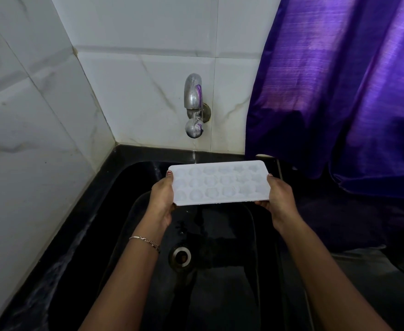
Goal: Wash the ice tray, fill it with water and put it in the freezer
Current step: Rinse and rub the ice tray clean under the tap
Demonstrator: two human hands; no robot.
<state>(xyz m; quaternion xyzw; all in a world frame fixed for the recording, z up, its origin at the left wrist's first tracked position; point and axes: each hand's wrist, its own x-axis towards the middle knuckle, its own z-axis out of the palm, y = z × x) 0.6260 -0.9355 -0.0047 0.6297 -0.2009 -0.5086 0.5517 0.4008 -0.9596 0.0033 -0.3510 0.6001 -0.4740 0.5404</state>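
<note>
The tray [220, 183] is held level above the sink [129, 177], cavities facing up, just below the tap [193, 105]. The left hand [162, 197] grasps its left end; the right hand [279, 195] grasps its right end. A thin stream of water [194, 154] falls from the tap onto the tray's far edge.

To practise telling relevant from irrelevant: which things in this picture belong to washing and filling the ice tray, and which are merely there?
Part of the job:
ice tray
tap
water stream
sink

Just there:
curtain
bracelet
wall tiles
</note>
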